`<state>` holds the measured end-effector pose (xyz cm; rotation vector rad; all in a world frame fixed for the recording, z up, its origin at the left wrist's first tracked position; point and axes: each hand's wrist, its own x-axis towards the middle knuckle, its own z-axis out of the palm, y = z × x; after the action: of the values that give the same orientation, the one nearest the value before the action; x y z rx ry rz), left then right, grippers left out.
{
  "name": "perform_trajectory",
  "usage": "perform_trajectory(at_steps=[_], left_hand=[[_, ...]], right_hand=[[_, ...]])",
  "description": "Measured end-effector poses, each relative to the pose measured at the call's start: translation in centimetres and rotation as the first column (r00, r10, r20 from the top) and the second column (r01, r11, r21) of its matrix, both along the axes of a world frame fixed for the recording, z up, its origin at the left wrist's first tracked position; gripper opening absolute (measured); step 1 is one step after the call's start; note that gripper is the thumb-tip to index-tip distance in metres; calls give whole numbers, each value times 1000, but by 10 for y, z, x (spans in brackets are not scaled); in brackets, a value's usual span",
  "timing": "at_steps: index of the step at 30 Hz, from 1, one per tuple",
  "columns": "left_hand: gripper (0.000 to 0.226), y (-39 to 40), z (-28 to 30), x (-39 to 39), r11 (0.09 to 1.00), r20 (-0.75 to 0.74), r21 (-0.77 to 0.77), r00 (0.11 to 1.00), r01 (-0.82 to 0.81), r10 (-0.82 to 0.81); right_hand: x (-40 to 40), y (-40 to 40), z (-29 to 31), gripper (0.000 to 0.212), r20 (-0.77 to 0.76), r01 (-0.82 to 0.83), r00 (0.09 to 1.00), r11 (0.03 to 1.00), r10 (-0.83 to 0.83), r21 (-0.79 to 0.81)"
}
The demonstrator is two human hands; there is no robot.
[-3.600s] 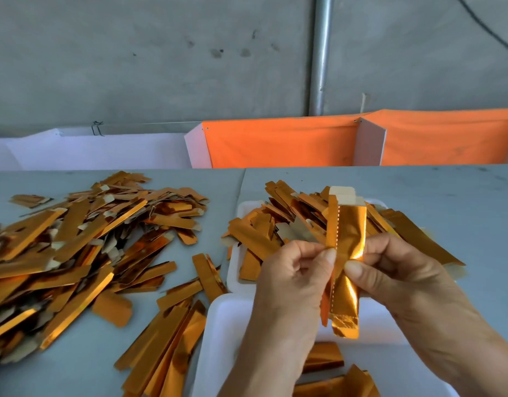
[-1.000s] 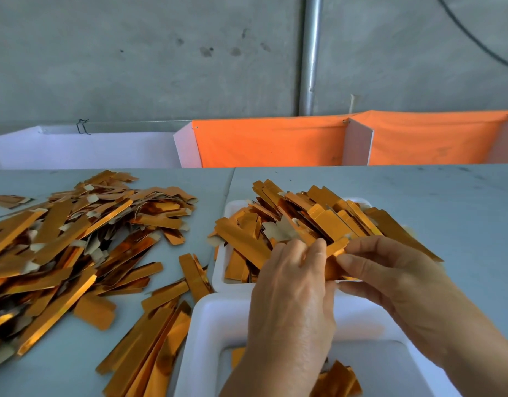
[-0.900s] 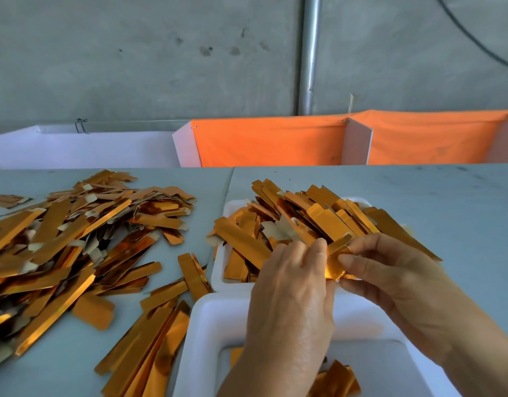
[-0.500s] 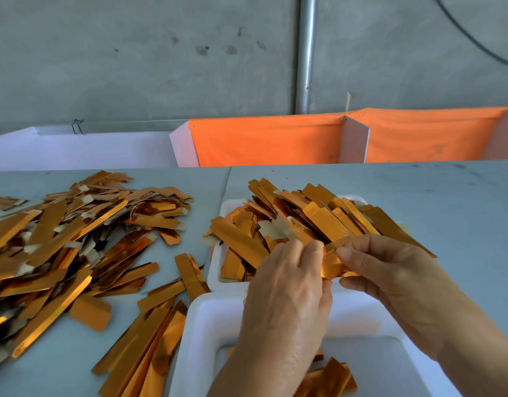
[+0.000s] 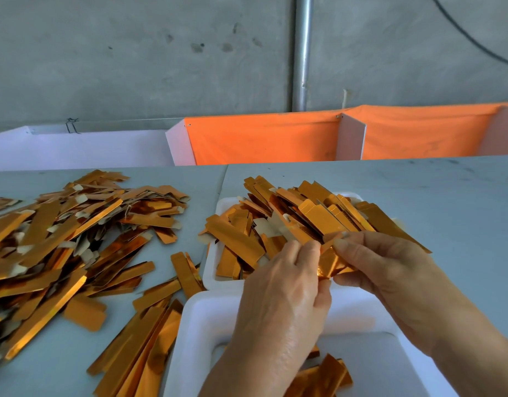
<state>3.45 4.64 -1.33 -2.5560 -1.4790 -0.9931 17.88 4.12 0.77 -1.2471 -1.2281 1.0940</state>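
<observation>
Gold strip (image 5: 328,265) lower, between fingers (image 5: 358,245)

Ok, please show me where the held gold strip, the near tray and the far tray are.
gold strip (image 5: 328,266), head view, on its shiny creased middle.
near tray (image 5: 201,319), head view, on the bare left rim.
far tray (image 5: 212,277), head view, on the bare front-left corner of the rim.
</observation>
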Motion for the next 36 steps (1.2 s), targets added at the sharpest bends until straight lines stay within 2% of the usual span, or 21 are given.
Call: perform_trajectory(at_steps=[4,8,13,18,20,23,29,36], left_hand=[[53,-1,2,-1,999,7,-30,1000,-11,11],[53,-1,3,-2,999,12,-36,1000,-12,12],[49,-1,4,-1,999,-28,-34,999,-21,20],[44,-2,4,-2,999,1,-33,1000,-18,18],[45,-2,6,-2,998,36,-59,999,0,2],[48,-2,7,-2,995,84,-98,996,20,-12],[42,-3,13,-3,990,193,-110,979,86,-63],[47,-8,14,-3,976,273,-122,952,179,-140]], right_hand=[[-1,0,-1,22,65,53,996,999,-54,11],[1,-2,4,21,84,-10,996,1000,11,-10],[0,-2,5,22,195,-67,979,998,67,-2],[1,-3,5,25,-22,-144,990,989,143,-46],[3,-3,6,28,-22,-145,989,988,144,-45],[6,-2,4,20,4,-152,988,988,152,-35],[10,0,3,17,40,-134,990,991,132,30],[14,-1,5,20,-35,-127,991,992,128,4]])
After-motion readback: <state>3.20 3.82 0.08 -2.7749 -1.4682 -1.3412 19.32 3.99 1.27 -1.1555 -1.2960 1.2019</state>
